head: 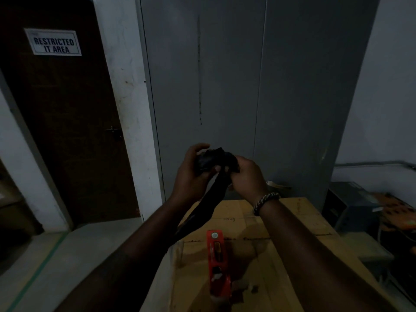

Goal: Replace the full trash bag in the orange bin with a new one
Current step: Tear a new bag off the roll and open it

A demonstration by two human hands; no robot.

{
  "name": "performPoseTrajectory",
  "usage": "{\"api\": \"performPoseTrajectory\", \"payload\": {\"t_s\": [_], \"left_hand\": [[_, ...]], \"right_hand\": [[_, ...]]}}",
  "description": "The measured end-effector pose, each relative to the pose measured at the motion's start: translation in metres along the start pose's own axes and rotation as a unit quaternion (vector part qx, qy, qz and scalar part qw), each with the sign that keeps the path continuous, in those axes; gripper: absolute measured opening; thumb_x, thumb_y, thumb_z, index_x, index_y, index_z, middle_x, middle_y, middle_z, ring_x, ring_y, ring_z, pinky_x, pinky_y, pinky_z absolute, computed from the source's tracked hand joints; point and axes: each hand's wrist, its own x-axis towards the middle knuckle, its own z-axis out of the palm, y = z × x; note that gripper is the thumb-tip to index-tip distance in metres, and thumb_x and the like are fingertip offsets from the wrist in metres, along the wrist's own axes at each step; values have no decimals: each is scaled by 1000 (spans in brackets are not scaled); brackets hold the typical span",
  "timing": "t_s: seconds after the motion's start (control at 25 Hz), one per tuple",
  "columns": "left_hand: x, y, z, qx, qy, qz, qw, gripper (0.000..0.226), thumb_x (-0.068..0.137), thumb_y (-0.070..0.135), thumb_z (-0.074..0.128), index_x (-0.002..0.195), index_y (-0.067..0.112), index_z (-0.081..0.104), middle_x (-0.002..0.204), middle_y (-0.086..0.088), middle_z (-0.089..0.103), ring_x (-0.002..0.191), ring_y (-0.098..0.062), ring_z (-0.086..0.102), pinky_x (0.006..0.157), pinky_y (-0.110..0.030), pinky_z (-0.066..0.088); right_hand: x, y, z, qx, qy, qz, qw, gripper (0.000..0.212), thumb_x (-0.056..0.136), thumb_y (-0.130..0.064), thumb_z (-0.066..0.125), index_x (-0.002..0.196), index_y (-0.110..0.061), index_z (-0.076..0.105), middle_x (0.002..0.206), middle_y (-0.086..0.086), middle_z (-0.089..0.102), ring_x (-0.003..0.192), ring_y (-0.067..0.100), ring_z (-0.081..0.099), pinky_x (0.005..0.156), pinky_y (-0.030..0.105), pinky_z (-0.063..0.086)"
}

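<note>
Grey metal cabinet [247, 86] across the far middle, tall, two doors shut. Dark brown door [67, 131] at far left, white sign [53, 42] on it reading "RESTRICTED IT AREA". White wall strip [128, 109] between door and cabinet. Cardboard box [281, 255] near, low centre-right, flat top facing up. Dark box-like unit [351, 206] on the floor at right, orange clutter [396, 217] just beside it — too dim to identify. Orange bin not in view.

Orange tool [217, 262] lying lengthwise on the box top, near edge. Black trash bag [213, 163] bunched and raised above the box's far edge, in front of the cabinet — a loose tail hanging down to the left, toward the box.

Left hand [191, 170] wrapped around the bunched left part of the bag, fingers curled over the top. Right hand [245, 174] pinching the bag's right part, close beside the left, almost touching. Braided bracelet [265, 202] on the right wrist.
</note>
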Motion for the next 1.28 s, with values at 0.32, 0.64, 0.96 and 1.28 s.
{"api": "performPoseTrajectory", "payload": {"t_s": [0.32, 0.64, 0.96, 1.28], "left_hand": [[13, 8, -5, -148, -22, -78, 986, 50, 87, 43, 70, 114, 1, 68, 103, -15, 71, 96, -29, 69, 83, -44, 56], [15, 13, -5, -393, -61, -194, 897, 49, 95, 28, 52, 135, 1, 56, 140, -18, 57, 134, -36, 51, 114, -49, 39], [9, 12, 7, -220, -46, -136, 965, 42, 96, -6, 50, 125, 20, 65, 115, -5, 65, 99, -24, 63, 80, -35, 54], [3, 8, 6, -212, -114, -140, 961, 60, 90, -17, 37, 135, 19, 57, 122, -11, 61, 85, -21, 62, 66, -31, 51]], "right_hand": [[0, 11, -5, -126, 1, -16, 992, 13, 91, -15, 62, 79, -11, 67, 75, 5, 68, 71, 22, 65, 61, 34, 55], [-5, 21, -8, -198, -73, -24, 977, 16, 93, -17, 62, 97, -8, 75, 100, 7, 73, 91, 27, 68, 74, 30, 53], [-18, 10, -7, -112, -127, -12, 986, 12, 85, -19, 67, 96, -18, 72, 91, 0, 71, 81, 16, 66, 62, 27, 50], [-3, -18, -22, 185, -26, -4, 982, 33, 89, 0, 56, 112, -24, 57, 114, 1, 65, 97, 20, 69, 84, 47, 60]]}}
